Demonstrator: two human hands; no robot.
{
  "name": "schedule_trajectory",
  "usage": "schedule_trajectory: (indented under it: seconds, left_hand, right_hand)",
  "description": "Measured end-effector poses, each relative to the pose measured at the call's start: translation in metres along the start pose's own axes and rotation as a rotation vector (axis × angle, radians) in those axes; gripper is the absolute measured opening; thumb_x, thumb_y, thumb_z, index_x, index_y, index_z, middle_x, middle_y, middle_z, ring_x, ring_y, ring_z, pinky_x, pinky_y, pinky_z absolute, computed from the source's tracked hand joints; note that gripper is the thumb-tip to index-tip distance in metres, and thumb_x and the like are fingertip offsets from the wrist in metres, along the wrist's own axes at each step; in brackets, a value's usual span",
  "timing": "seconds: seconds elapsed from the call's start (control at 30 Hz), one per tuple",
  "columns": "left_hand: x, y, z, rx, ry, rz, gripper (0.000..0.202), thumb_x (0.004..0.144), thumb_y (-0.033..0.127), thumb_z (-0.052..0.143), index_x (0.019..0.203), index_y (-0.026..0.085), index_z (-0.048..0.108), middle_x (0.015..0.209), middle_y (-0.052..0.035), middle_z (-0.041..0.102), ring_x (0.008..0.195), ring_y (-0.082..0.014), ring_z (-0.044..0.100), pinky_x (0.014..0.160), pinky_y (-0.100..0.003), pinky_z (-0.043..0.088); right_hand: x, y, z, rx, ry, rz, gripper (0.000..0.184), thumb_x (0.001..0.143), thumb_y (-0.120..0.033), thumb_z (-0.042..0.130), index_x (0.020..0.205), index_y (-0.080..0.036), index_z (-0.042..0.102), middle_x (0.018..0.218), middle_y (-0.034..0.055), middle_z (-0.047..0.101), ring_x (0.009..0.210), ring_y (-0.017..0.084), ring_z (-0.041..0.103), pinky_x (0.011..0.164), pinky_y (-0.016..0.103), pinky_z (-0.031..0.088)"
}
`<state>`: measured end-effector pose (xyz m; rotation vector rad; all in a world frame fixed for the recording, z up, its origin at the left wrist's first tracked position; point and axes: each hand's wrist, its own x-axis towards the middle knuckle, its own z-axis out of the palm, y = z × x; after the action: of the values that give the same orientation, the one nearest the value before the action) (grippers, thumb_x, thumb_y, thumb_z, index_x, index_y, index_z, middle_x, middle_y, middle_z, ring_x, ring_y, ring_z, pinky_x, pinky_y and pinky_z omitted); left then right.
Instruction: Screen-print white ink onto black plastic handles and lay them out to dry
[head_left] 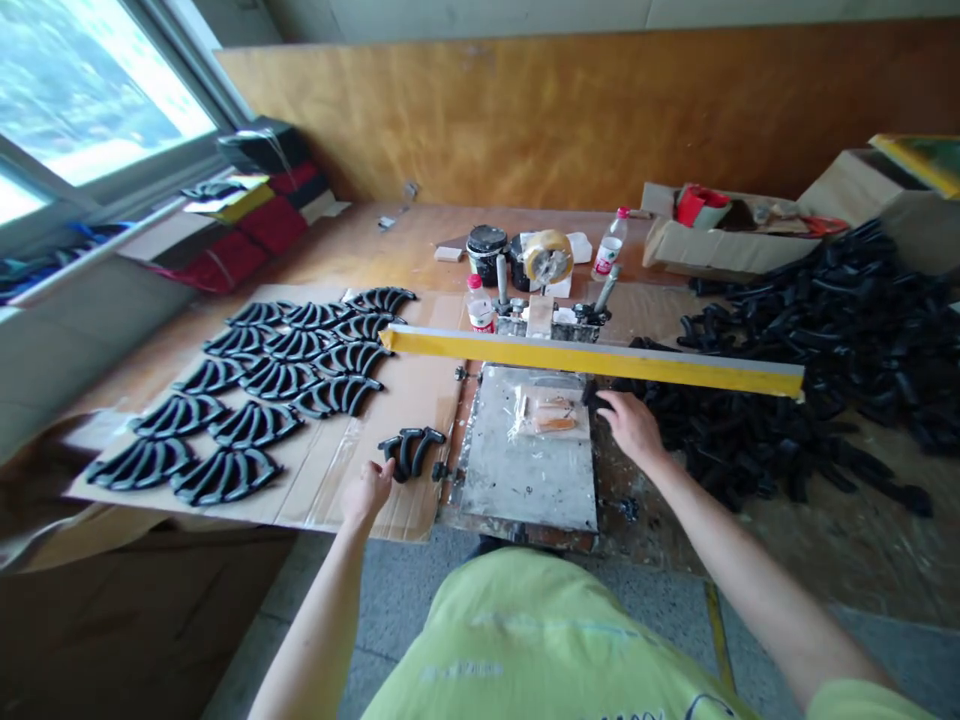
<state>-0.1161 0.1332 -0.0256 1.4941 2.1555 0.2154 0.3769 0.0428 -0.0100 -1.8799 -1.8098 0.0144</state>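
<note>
My left hand [367, 490] is closed at the near edge of a small row of black curved pieces [412, 454] on the cardboard [352, 460], its fingertips pinching the leftmost one. Over the right edge of the grey metal plate [525, 490], my right hand [632, 428] has its fingers bent around a short black piece [590, 391], mostly hidden by the hand. A clear plastic sheet with a tan patch [553, 414] lies on the plate. Fan-shaped groups of black curved pieces [255, 425] rest in rows further left.
A yellow bar [592, 357] spans the plate's far side, below clamp posts [502, 275]. Behind stand black tubs [487, 250], a tape roll [548, 257] and red-capped bottles [610, 245]. A large heap of black pieces [810, 350] and a cardboard box [720, 245] fill the right.
</note>
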Motion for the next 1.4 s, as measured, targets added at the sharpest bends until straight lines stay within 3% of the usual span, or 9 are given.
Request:
schedule_trajectory:
  seconds: [0.17, 0.3, 0.4, 0.6, 0.77, 0.97, 1.07, 1.27, 1.4]
  left_hand:
    - [-0.012, 0.087, -0.034, -0.398, 0.004, 0.203, 0.042, 0.083, 0.057, 0.049, 0.099, 0.020, 0.057, 0.062, 0.0000, 0.059, 0.053, -0.0163, 0.055, 0.055, -0.026, 0.043]
    - [-0.044, 0.190, -0.068, -1.008, -0.169, 0.556, 0.053, 0.084, 0.061, 0.047, 0.111, 0.017, 0.058, 0.062, 0.0022, 0.055, 0.048, -0.0095, 0.049, 0.050, -0.020, 0.042]
    - [-0.070, 0.228, -0.082, -1.143, -0.330, 0.641, 0.053, 0.087, 0.059, 0.042, 0.110, 0.015, 0.061, 0.059, 0.0014, 0.055, 0.049, -0.0096, 0.049, 0.050, -0.020, 0.042]
    - [-0.094, 0.173, -0.054, -1.023, -0.429, 0.461, 0.058, 0.085, 0.064, 0.045, 0.110, 0.017, 0.065, 0.080, -0.0033, 0.066, 0.060, -0.0118, 0.057, 0.051, -0.021, 0.044]
    - [-0.089, 0.119, 0.009, -0.904, -0.516, 0.284, 0.071, 0.077, 0.055, 0.064, 0.138, 0.021, 0.048, 0.078, -0.0007, 0.065, 0.062, -0.0136, 0.059, 0.054, -0.022, 0.045]
    - [-0.072, 0.107, 0.046, -0.841, -0.495, 0.267, 0.072, 0.076, 0.053, 0.065, 0.138, 0.021, 0.048, 0.077, 0.0000, 0.066, 0.066, -0.0149, 0.061, 0.058, -0.023, 0.046]
    - [-0.068, 0.104, 0.048, -0.840, -0.520, 0.263, 0.069, 0.077, 0.054, 0.064, 0.135, 0.019, 0.050, 0.078, -0.0006, 0.066, 0.068, -0.0153, 0.062, 0.061, -0.024, 0.047]
    - [-0.071, 0.103, 0.046, -0.836, -0.458, 0.272, 0.059, 0.076, 0.050, 0.066, 0.126, 0.018, 0.059, 0.074, -0.0007, 0.066, 0.074, -0.0175, 0.063, 0.068, -0.026, 0.049]
    - [-0.074, 0.106, 0.044, -0.867, -0.418, 0.255, 0.057, 0.073, 0.048, 0.069, 0.121, 0.018, 0.062, 0.075, -0.0015, 0.068, 0.074, -0.0183, 0.064, 0.067, -0.027, 0.050]
  right_hand:
    - [0.026, -0.072, 0.039, 0.097, -0.155, -0.249, 0.025, 0.091, -0.016, 0.049, 0.108, -0.022, 0.067, 0.105, 0.0073, 0.067, 0.101, 0.023, 0.056, 0.089, 0.039, 0.045]
    - [0.029, -0.089, 0.044, -0.043, -0.152, -0.255, 0.022, 0.090, -0.021, 0.054, 0.107, -0.020, 0.069, 0.103, 0.0091, 0.068, 0.107, 0.025, 0.055, 0.091, 0.039, 0.046]
    - [0.025, -0.083, 0.027, -0.210, -0.137, -0.325, 0.028, 0.088, -0.022, 0.060, 0.115, -0.017, 0.066, 0.106, 0.0095, 0.070, 0.107, 0.023, 0.060, 0.093, 0.037, 0.050]
    - [0.045, -0.027, -0.032, -0.597, -0.010, -0.157, 0.037, 0.093, -0.014, 0.033, 0.095, -0.002, 0.067, 0.087, 0.0073, 0.073, 0.077, 0.015, 0.069, 0.072, 0.031, 0.059]
    - [0.104, -0.055, -0.029, -0.222, 0.242, -0.132, 0.047, 0.080, -0.019, 0.065, 0.126, -0.013, 0.058, 0.130, 0.0151, 0.056, 0.114, 0.027, 0.057, 0.098, 0.040, 0.049]
    - [0.135, -0.112, 0.009, -0.204, -0.131, -0.175, 0.024, 0.080, -0.020, 0.065, 0.103, -0.014, 0.063, 0.101, 0.0128, 0.064, 0.101, 0.027, 0.055, 0.086, 0.037, 0.045]
    - [0.110, -0.110, 0.011, -0.170, -0.246, -0.204, 0.007, 0.084, -0.016, 0.058, 0.089, -0.016, 0.063, 0.089, 0.0096, 0.065, 0.089, 0.023, 0.055, 0.078, 0.032, 0.043]
    - [0.068, -0.090, -0.016, -0.030, -0.367, -0.588, 0.016, 0.082, -0.006, 0.049, 0.082, -0.016, 0.062, 0.082, 0.0072, 0.062, 0.086, 0.021, 0.054, 0.076, 0.030, 0.040]
    - [0.077, -0.090, -0.017, 0.022, -0.335, -0.514, 0.012, 0.082, -0.010, 0.054, 0.077, -0.018, 0.060, 0.080, 0.0051, 0.060, 0.082, 0.020, 0.054, 0.073, 0.029, 0.041]
